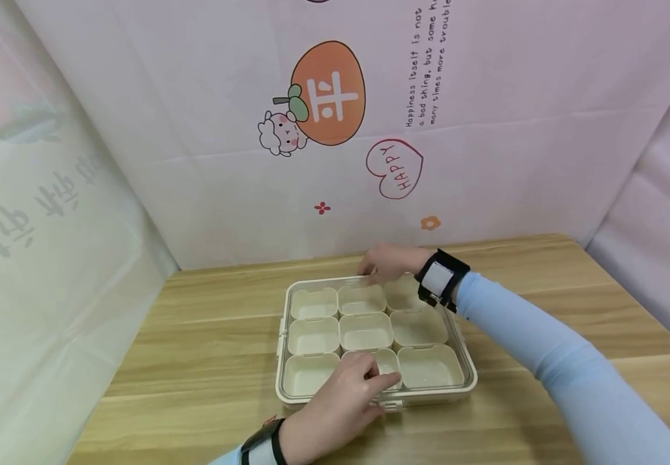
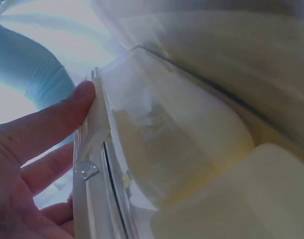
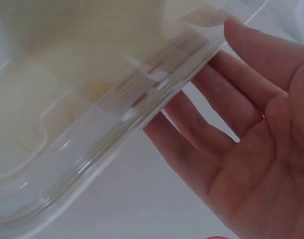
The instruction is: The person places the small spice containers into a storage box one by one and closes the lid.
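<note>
A cream divided storage box (image 1: 281,371) stands on the table, with several small open-topped cups (image 1: 366,331) set in rows inside it. Its edge looks like clear plastic in the right wrist view. My left hand (image 1: 337,403) grips the near edge by the front latch (image 1: 392,405); in the left wrist view the thumb presses on the latch while other fingers lie behind the edge. At the far edge, my right hand (image 1: 392,261) holds the rim, thumb on top and fingers against the outer side. No contents show in the cups.
The wood-patterned table (image 1: 207,342) extends to both sides of the box. A printed white cloth (image 1: 224,200) hangs close behind the table's back edge, and more cloth (image 1: 73,258) hangs at the left.
</note>
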`<state>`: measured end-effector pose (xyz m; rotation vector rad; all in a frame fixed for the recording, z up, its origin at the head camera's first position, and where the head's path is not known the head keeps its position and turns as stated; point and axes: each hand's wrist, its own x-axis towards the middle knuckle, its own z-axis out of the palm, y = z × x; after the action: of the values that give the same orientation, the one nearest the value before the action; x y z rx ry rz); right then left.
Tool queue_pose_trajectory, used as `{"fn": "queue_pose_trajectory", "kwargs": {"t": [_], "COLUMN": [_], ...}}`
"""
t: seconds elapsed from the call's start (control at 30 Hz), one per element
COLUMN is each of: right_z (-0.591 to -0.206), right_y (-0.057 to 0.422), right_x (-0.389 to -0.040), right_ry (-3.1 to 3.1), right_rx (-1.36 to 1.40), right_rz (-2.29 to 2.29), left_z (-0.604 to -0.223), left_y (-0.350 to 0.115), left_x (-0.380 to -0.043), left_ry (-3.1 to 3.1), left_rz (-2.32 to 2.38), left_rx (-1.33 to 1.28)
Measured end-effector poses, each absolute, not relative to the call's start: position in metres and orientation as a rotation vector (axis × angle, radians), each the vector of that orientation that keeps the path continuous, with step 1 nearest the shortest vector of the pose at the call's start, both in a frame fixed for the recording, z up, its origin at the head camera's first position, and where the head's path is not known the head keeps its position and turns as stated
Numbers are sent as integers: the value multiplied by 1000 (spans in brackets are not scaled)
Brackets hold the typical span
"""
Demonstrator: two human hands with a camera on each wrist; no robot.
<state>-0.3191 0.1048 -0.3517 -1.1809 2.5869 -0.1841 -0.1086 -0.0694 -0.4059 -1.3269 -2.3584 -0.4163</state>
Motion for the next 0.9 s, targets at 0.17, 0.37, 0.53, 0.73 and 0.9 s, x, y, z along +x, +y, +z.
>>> {"fn": "queue_pose_trajectory", "kwargs": {"t": [0.17,0.37,0.53,0.73,0.9], "right_z": [-356,-354,-355,-357,-357], "right_y": [105,105,105,106,107], "right_x": [-338,-346,-349,-351,-351], "right_ry": [2487,2376,2348,2318,2310], "right_rx": [-1100,-1102,-1074,-1069,-1068], "right_rz": [-147,-102,-90,-134,-171], "left_z": [-404,-402,-402,-403,-403], "left_y": [-67,-65,-64,-63,-63], "left_x": [-105,-101,-99,-99,-100], "left_ry": [-2398,-2395,-2358,-2333,-2325], "left_rz": [-327,-249,-159,-129,-146], "left_rx": [-1291,-1249,-1250,-1245,-1254]}}
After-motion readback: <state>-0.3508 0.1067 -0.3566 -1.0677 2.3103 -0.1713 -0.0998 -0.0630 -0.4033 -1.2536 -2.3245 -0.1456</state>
